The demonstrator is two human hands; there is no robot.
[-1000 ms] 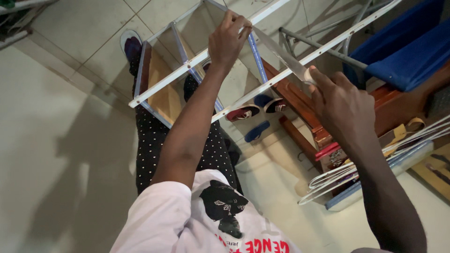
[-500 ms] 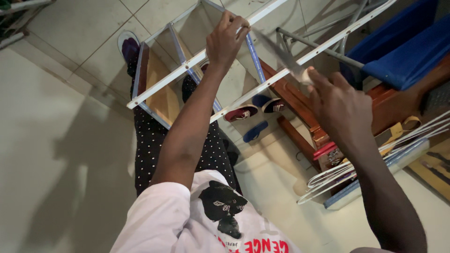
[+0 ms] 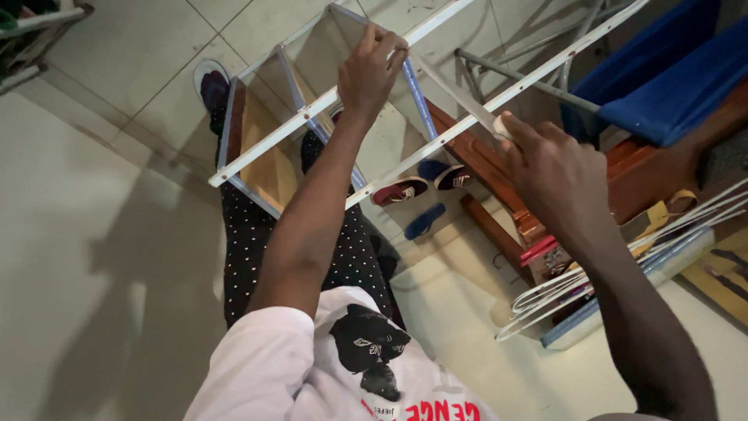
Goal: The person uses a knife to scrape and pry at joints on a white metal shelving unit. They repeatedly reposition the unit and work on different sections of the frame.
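Observation:
I hold up a rack frame made of two white rails (image 3: 273, 136) joined by blue-grey cross bars (image 3: 417, 97). My left hand (image 3: 372, 70) is closed around the upper white rail where a cross bar meets it. My right hand (image 3: 549, 168) pinches the near end of a thin flat grey strip (image 3: 456, 90), which runs slantwise between the two rails. The second white rail (image 3: 545, 70) passes just above my right fingers. Below the frame are my legs in dark dotted trousers (image 3: 249, 242).
On the tiled floor lie a dark red shoe (image 3: 399, 189) and a blue slipper (image 3: 425, 221). A wooden furniture frame (image 3: 483, 168) with blue cushions (image 3: 670, 78) stands at the right. A white wire rack (image 3: 615, 265) leans beside it.
My right hand with the grey strip has edged slightly left. My left hand keeps its grip on the rail and the frame has barely shifted.

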